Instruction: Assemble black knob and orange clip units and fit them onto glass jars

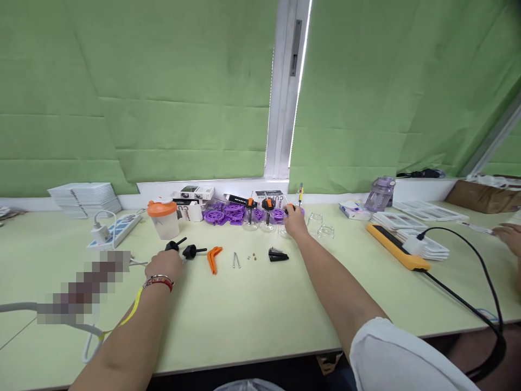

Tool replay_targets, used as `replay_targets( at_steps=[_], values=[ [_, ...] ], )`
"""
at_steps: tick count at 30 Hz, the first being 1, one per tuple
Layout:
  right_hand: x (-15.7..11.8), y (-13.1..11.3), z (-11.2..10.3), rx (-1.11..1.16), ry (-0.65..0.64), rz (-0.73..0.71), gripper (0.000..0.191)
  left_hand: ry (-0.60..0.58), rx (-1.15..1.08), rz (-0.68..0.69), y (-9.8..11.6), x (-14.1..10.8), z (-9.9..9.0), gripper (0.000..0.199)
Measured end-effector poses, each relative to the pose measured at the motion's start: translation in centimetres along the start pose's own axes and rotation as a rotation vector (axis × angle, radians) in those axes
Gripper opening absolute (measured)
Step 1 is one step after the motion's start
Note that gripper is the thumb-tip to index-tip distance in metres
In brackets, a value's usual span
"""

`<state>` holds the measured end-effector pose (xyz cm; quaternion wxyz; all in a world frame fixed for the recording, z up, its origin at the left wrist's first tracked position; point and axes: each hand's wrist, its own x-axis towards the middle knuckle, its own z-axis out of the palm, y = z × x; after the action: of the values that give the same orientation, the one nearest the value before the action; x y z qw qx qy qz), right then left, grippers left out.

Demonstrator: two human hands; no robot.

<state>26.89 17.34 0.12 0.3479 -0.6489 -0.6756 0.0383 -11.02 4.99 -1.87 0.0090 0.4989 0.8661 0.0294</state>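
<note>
My left hand [165, 266] rests low on the table beside two black knob-like parts with stems [190, 251]; its fingers are mostly hidden behind the hand. My right hand [296, 221] reaches to the back, its fingers closed around the top of a glass piece with a black and orange fitting. Two similar glass pieces [267, 217] stand just left of it, and two bare glass cups [325, 232] to its right. Between my hands lie orange angled pieces [213, 259], metal pins [236, 260], tiny hardware [254, 256] and black parts [278, 254].
Purple parts [228, 213] and boxes [197, 192] line the back. An orange-lidded cup [163, 218] and power strip [118, 231] stand left. To the right are an orange power strip [396, 247], cables, a purple bottle [380, 194] and another person's hand [508, 238].
</note>
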Motion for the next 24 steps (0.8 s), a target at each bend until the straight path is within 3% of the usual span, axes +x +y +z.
replay_targets(
  at_steps=[4, 7, 9, 11, 15, 17, 21, 22, 24],
  values=[
    [-0.5, -0.4, -0.7, 0.0, 0.099, 0.005, 0.039, 0.038, -0.038, 0.01, 0.2, -0.3, -0.4, 0.034],
    [-0.9, -1.9, -2.7, 0.002, 0.23, -0.036, 0.039, 0.225, -0.115, 0.087, 1.1, -1.4, -1.4, 0.041],
    [-1.9, -3.8, -4.4, 0.021, 0.342, -0.079, 0.039, 0.417, -0.201, 0.244, 2.4, -2.8, -2.3, 0.049],
    [-3.9, -6.2, -6.1, 0.105, 0.352, -0.184, 0.043, 0.495, -0.362, 0.469, 4.2, -5.0, -3.2, 0.055],
    [-9.9, -11.3, -7.3, 0.274, 0.093, -0.374, 0.058, 0.264, -0.722, 0.939, 8.3, -10.0, -4.5, 0.084],
    [-12.6, -12.9, -6.9, 0.346, -0.029, -0.412, 0.054, 0.112, -0.885, 1.059, 9.7, -11.7, -4.9, 0.093],
    [-14.1, -13.0, -5.7, 0.679, -0.316, -0.35, 0.05, -0.113, -1.289, 0.875, 9.7, -12.0, -5.2, 0.075],
    [-13.6, -12.4, -5.3, 0.791, -0.389, -0.282, 0.048, -0.197, -1.387, 0.827, 9.2, -11.5, -5.1, 0.068],
    [-12.3, -11.2, -4.3, 0.935, -0.426, -0.009, 0.04, -0.441, -1.557, 0.77, 8.0, -10.3, -4.8, 0.056]
  ],
)
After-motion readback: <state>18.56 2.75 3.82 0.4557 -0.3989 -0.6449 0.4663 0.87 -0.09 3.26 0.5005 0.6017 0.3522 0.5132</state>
